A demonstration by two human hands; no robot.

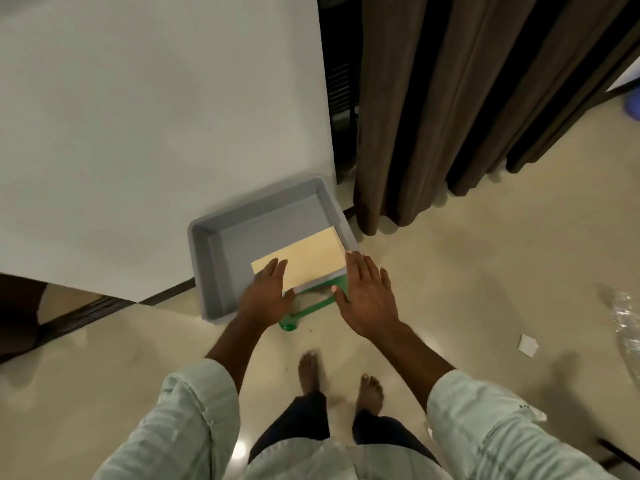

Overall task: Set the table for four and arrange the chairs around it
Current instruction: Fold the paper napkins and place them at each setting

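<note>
Left hand (266, 295): fingers straight and spread, reaching down over the near edge of the grey tub, fingertips at the near left corner of the beige board; it grips nothing.
Wall (156, 133): a white panel fills the upper left, with a dark skirting strip along its foot.
Grey tub (221, 258): a shallow rectangular bin on the floor against the wall, tilted relative to the view.
Beige board (304, 258): a flat rectangular sheet lying in the tub's right half.
Green object (311, 306): partly hidden under the tub's near right corner; what it is cannot be told.
Right hand (367, 296): open, fingers extended, beside the tub's right rim, holding nothing.
Bare feet (310, 372): on the cream floor below the hands.
Curtain (450, 116): brown, hanging to the floor right of the wall.
Paper scrap (528, 345): white, on the floor far right, near crumpled clear plastic (627, 320).
</note>
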